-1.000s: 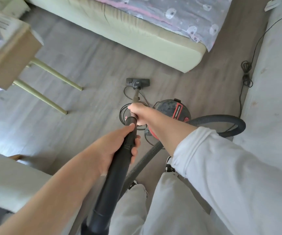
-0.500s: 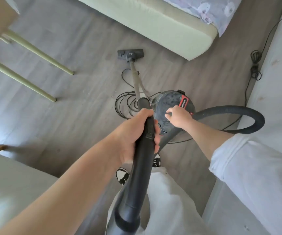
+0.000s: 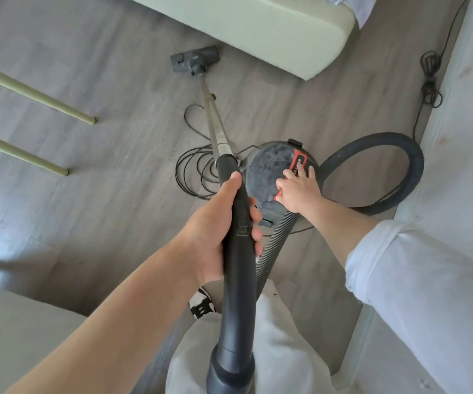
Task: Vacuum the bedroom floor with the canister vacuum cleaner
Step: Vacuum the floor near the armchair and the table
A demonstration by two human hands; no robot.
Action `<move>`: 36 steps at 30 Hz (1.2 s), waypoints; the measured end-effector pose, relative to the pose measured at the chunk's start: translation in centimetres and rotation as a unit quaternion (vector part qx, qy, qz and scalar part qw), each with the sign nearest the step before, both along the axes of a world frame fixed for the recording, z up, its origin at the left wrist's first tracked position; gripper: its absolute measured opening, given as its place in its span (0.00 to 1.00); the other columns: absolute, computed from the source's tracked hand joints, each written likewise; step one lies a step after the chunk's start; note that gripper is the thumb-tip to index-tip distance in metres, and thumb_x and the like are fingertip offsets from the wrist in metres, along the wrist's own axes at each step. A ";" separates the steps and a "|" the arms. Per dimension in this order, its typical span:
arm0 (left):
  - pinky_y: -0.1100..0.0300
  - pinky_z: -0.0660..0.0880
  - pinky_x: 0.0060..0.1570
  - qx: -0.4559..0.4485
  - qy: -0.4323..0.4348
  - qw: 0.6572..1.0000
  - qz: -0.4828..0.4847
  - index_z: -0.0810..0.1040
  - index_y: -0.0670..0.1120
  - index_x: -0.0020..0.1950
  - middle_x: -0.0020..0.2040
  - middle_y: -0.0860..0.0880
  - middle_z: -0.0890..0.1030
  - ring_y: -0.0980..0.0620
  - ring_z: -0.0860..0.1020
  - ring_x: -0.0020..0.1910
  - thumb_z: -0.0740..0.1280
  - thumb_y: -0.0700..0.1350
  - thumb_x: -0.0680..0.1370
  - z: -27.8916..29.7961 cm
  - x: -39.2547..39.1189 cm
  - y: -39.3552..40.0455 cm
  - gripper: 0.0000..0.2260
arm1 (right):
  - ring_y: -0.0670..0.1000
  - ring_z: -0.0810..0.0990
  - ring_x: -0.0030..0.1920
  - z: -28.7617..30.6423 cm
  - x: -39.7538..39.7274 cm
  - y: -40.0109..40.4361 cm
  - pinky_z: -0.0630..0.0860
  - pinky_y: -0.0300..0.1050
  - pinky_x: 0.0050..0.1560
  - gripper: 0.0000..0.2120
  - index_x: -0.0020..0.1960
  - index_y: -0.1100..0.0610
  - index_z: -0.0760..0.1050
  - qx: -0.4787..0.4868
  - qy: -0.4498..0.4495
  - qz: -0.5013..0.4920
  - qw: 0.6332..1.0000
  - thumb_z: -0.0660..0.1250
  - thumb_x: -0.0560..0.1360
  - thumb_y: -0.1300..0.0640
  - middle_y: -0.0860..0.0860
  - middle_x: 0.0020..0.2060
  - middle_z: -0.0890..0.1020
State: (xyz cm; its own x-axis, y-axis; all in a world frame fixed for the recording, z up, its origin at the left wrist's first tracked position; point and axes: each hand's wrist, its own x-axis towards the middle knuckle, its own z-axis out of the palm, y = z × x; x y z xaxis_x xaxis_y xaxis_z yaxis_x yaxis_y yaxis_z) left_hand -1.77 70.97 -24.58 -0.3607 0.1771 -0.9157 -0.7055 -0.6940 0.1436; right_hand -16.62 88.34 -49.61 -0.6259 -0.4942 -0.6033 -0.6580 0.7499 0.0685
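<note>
My left hand (image 3: 215, 231) is wrapped around the black wand tube (image 3: 238, 294) of the vacuum. The tube runs on into a metal wand (image 3: 214, 120) that ends at the dark floor head (image 3: 195, 59), which rests on the grey wood floor near the bed's corner. The round dark canister (image 3: 266, 166) sits on the floor just right of the wand. My right hand (image 3: 300, 191) lies on top of it, closed over its red handle (image 3: 297, 163). A grey ribbed hose (image 3: 386, 143) loops behind the canister and back to the wand tube.
The vacuum's black cord (image 3: 195, 172) lies coiled on the floor left of the canister. A pale green bed (image 3: 258, 27) stands ahead, two slanted table legs (image 3: 30, 95) at left, a pale surface (image 3: 462, 155) with a bundled black cable (image 3: 430, 81) at right. My shoe (image 3: 201, 305) shows below.
My right hand left the wand and dropped onto the canister's red handle. My left hand kept its grip on the wand tube. The view tilted lower.
</note>
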 end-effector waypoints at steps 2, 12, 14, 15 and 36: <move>0.61 0.74 0.24 -0.003 0.003 1.000 0.003 0.75 0.47 0.43 0.31 0.51 0.76 0.51 0.73 0.22 0.67 0.65 0.78 0.0 -0.2 0.2 0.20 | 0.64 0.56 0.75 -0.2 0.5 0.9 0.54 0.66 0.72 0.13 0.61 0.47 0.72 -0.001 0.016 0.005 1.000 0.65 0.77 0.47 0.51 0.67 0.69; 0.61 0.72 0.23 -0.007 -0.002 1.000 0.016 0.74 0.48 0.46 0.31 0.52 0.74 0.52 0.70 0.22 0.67 0.64 0.78 -0.6 1.8 -0.7 0.19 | 0.67 0.60 0.73 -0.9 2.8 10.2 0.59 0.57 0.71 0.10 0.54 0.51 0.75 -0.004 0.031 -0.022 0.999 0.71 0.74 0.55 0.54 0.64 0.72; 0.61 0.72 0.23 -0.005 0.001 1.000 0.023 0.74 0.48 0.46 0.30 0.52 0.74 0.52 0.70 0.21 0.67 0.64 0.78 -0.6 1.7 -0.5 0.19 | 0.66 0.60 0.72 -0.7 2.9 12.9 0.59 0.56 0.71 0.10 0.55 0.53 0.75 0.008 0.028 -0.028 0.999 0.71 0.74 0.56 0.55 0.65 0.72; 0.61 0.72 0.23 -0.001 0.005 1.000 0.021 0.74 0.48 0.46 0.30 0.52 0.74 0.52 0.70 0.21 0.67 0.64 0.78 -0.6 1.5 0.0 0.19 | 0.65 0.60 0.72 -0.7 3.1 14.5 0.59 0.56 0.72 0.11 0.55 0.53 0.75 0.017 0.029 -0.033 0.999 0.71 0.74 0.57 0.56 0.65 0.71; 0.64 0.71 0.24 -0.032 0.005 0.998 0.057 0.75 0.48 0.42 0.31 0.54 0.74 0.54 0.70 0.22 0.66 0.62 0.79 2.6 0.4 0.0 0.18 | 0.58 0.75 0.63 9.9 12.7 8.6 0.70 0.51 0.58 0.22 0.61 0.57 0.75 -0.039 -0.277 -0.351 0.894 0.51 0.82 0.44 0.56 0.59 0.78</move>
State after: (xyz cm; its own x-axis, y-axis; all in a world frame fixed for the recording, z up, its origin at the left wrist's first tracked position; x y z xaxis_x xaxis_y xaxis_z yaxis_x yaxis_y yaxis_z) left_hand -1.33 70.99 -21.96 -0.3845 0.0753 -0.9201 -0.6213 -0.7582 0.1976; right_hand -3.94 96.97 -39.67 -0.4148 -0.1501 -0.8974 0.0604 0.9796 -0.1918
